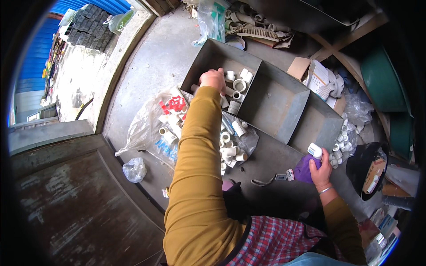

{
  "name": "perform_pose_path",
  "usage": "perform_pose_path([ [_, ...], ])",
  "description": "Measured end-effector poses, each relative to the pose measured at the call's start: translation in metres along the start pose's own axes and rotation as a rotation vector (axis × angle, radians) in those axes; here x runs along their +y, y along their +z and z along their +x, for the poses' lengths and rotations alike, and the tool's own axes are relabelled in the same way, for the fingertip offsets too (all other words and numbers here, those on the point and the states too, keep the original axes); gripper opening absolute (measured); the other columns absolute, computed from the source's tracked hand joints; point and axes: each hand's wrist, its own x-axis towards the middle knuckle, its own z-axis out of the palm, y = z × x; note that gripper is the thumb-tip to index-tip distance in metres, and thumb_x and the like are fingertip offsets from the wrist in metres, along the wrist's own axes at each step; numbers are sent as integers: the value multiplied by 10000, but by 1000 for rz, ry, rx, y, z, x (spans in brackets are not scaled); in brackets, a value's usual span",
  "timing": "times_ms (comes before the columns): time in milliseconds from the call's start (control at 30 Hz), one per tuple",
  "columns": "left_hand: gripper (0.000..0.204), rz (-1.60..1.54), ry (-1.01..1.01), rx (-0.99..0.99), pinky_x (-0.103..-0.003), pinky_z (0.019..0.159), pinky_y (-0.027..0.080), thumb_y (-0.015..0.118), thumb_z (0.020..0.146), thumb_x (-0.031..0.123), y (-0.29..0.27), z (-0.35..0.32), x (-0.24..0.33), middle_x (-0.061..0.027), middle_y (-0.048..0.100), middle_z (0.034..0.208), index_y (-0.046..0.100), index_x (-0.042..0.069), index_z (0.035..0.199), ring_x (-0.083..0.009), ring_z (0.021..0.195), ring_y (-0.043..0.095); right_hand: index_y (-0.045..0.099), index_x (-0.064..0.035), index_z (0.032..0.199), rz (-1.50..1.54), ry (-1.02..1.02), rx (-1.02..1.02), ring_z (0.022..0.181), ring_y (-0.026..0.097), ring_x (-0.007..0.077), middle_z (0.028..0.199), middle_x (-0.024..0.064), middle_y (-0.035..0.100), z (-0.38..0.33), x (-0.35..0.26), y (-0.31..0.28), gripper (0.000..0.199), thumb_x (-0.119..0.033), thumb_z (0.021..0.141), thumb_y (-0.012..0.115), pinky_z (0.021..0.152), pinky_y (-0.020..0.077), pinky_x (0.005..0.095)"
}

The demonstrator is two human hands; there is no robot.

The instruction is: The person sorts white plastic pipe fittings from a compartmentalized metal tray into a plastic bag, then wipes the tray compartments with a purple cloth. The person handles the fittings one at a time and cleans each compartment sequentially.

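Nearest, off the near right corner of the divided metal tray (271, 106), the right hand (323, 170) has thumb and fingers closed about a short white piece (315, 150), against something purple (303, 169). The piece looks smooth and sits high in the grip, so a loosened thumb could let it drop. Along the tray's near left side, white fittings (228, 153) and red valve handles (176, 103) lie on crumpled clear plastic (143, 126); the left sleeve (197, 146) crosses above, and if it dipped it might drag the sheet and scatter them. Over the tray's left compartment, the left hand (213, 80) has its fingers bent; how far they are open and whether they hold anything, I cannot tell. Beside it inside, loose white rings and elbows (239, 85) could roll if nudged. Beyond the tray's far side lie grey pipe pieces (244, 17).
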Motion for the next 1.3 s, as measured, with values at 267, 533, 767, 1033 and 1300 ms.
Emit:
perform_pose_path([
  [267,412,76,144,178,-365,721,500,619,711,114,-7,-3,18,-109,576,1021,503,123,1106,-275,955,572,409,-26,1149,-17,-16,11,849,580,354,935,195,579,-1,3,-1,530,-162,683,623,716,463,390],
  [533,239,343,201,245,-441,607,523,567,745,129,-34,-38,50,-100,572,1009,620,127,978,-256,896,593,404,-25,1165,-3,-32,-5,875,583,335,954,194,576,-2,3,1,533,-143,693,623,730,463,369],
  [767,178,398,539,711,-308,587,502,574,702,135,-54,-103,118,-102,563,881,629,107,869,-257,759,598,508,-1,1054,841,609,35,859,577,180,984,70,581,50,-26,-35,277,-166,832,504,751,469,297],
  [1033,281,627,811,661,-448,645,476,551,719,111,-44,-147,227,-195,540,991,589,26,984,-382,873,549,553,-2,1005,1703,14,-190,795,591,207,910,93,605,177,-231,-66,334,-267,804,520,741,479,331],
  [1300,303,709,849,609,-441,700,465,526,764,125,-5,-157,254,-179,536,1002,560,20,1047,-325,908,536,571,-9,875,1450,499,-201,708,560,129,823,55,597,162,-227,25,289,-260,745,629,651,451,272],
])
